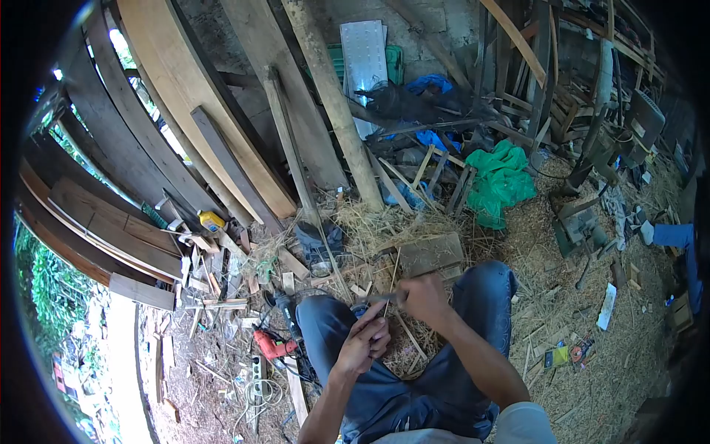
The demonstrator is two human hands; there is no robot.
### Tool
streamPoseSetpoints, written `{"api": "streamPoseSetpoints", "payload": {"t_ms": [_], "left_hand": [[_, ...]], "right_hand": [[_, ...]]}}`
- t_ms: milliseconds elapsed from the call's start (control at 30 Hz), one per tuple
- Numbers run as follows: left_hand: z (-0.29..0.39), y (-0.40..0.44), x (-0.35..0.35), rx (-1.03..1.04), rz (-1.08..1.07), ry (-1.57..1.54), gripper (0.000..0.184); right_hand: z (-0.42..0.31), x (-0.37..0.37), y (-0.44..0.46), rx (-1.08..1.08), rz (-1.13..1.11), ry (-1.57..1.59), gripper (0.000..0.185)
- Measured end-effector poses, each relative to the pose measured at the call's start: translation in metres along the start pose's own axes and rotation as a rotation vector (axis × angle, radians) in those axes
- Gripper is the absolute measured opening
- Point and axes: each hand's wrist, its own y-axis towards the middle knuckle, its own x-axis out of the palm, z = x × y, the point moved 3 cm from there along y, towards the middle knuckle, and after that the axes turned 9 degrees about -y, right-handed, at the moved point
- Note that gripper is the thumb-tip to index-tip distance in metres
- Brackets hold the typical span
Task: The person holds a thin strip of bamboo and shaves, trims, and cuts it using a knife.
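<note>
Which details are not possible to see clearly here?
All in the head view:
Piece in the right hand: blurred, partly covered by the grip.
Anything inside the left hand: hidden by curled fingers.
Any writing on the yellow bottle: too small.
Blue fabric, far right: cut off at the edge.

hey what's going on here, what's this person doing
A person sits low over a shaving-strewn floor, working with both hands. The left hand seems to grip a thin strip; the right hand holds a small dark object near it, too unclear to identify. A wooden block lies just ahead, a red power tool beside the left leg.
</note>
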Motion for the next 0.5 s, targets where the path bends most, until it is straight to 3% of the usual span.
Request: {"api": "streamPoseSetpoints", "payload": {"t_ms": [33,67,167,233,267,367,433,500], "left_hand": [[0.001,0.001,0.001,-0.001,-0.004,0.001,0.045],[0.002,0.0,0.003,-0.012,-0.043,-0.024,0.046],[0.002,0.001,-0.001,-0.025,-0.092,-0.055,0.045],[0.002,0.0,0.0,-0.018,-0.115,-0.059,0.045],[0.003,-0.001,0.002,-0.026,-0.112,-0.054,0.045],[0.002,0.001,0.002,-0.041,-0.1,-0.052,0.046],[0.0,0.004,0.001,-0.055,-0.088,-0.055,0.048],[0.001,0.002,-0.001,-0.029,-0.088,-0.027,0.049]], "right_hand": [[-0.006,0.001,-0.002,-0.133,0.014,0.024,0.012],[-0.005,0.001,-0.003,-0.131,0.014,0.023,0.012],[-0.005,-0.002,-0.002,-0.052,0.03,0.018,0.013],[0.011,0.0,0.006,0.202,0.023,0.041,0.012],[0.014,-0.002,0.005,0.203,0.026,0.039,0.012],[0.009,-0.008,0.004,0.058,0.084,0.059,0.011],[-0.008,-0.003,-0.006,-0.192,0.038,0.025,0.011],[0.0,-0.006,-0.003,-0.058,0.018,0.026,0.009]]}}
